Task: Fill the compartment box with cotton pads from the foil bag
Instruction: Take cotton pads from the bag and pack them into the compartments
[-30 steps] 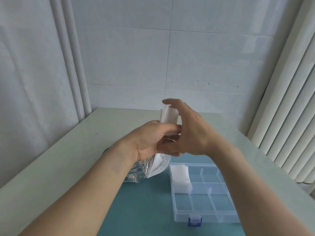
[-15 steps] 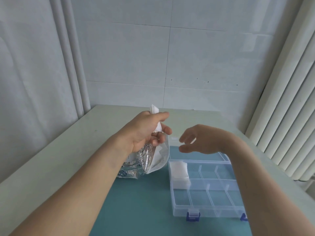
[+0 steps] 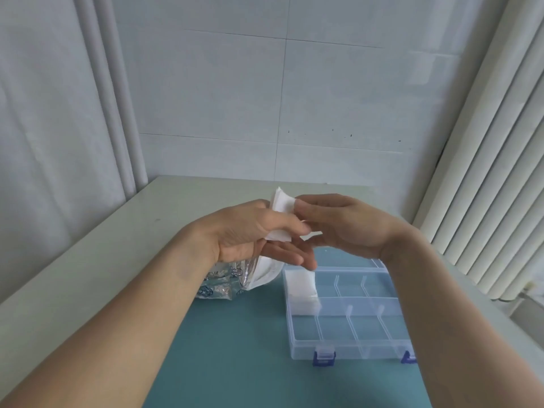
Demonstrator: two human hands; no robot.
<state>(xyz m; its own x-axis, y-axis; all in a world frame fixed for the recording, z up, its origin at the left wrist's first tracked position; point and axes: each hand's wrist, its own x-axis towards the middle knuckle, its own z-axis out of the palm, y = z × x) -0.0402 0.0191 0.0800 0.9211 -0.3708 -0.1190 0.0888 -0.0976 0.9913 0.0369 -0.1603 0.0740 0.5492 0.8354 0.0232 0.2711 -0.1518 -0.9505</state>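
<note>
Head view: a small stack of cotton pads [image 3: 282, 208] is held upright above the surface [image 3: 88, 260], gripped from the left by the left hand [image 3: 250, 231], whose thumb is laid across the front of the stack. The right hand [image 3: 344, 225] is brought in from the right, and the stack's upper right corner is pinched between its thumb and forefinger; its lower fingers are stretched out beneath the stack. Both hands are thus closed on the same pads, and no gap is seen between them.

The foil bag [image 3: 235, 278] is seen below the left hand, slumped on the surface just to the left of the compartment box [image 3: 347, 316], with its mouth hidden behind the left palm. The compartment box lies open on the teal mat [image 3: 235, 348], directly below and slightly nearer than the hands. Its far left compartment is already filled with white pads [image 3: 300, 287]; the other compartments appear unfilled.

The coming move is judged to be a handover to the right hand, followed by a lowering into a vacant compartment. The box lies down and to the right of the stack, so the right hand is the nearer one. The stack's long axis is held roughly vertical and would have to be laid flat.
</note>
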